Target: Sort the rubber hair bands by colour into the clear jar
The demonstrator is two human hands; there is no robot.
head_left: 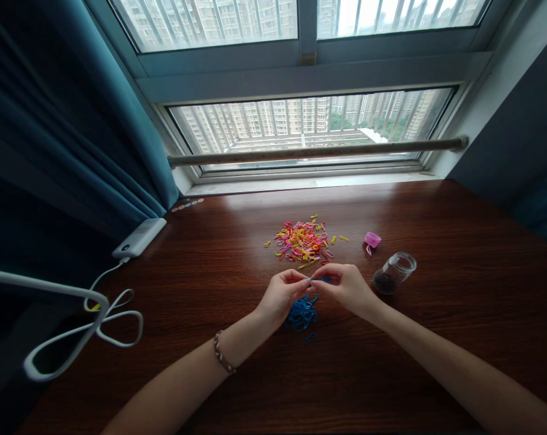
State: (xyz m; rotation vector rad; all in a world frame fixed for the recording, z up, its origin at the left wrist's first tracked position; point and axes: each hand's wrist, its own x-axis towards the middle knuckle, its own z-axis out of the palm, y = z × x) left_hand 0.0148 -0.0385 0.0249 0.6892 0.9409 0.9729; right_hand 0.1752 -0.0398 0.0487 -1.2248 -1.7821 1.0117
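My left hand [280, 296] and my right hand [343, 287] meet fingertip to fingertip above the table. Both pinch a small blue rubber band [324, 279], mostly covered by the fingers. Just below them lies a pile of blue rubber bands [301, 314], and one loose blue band [310, 338] is on the table nearer to me. Beyond my hands spreads a larger heap of small pink, red, yellow and orange bands [303, 240], a few scattered round its edge.
Right of my hands, a clear glass jar [402, 266] lies tilted, with dark contents. Behind it sits a pink plastic cap [372, 240]. A white power strip [139, 237] and looped white cable [123, 345] are on the left, by the blue curtain [119, 121]. A window borders the table's [427, 362] far edge.
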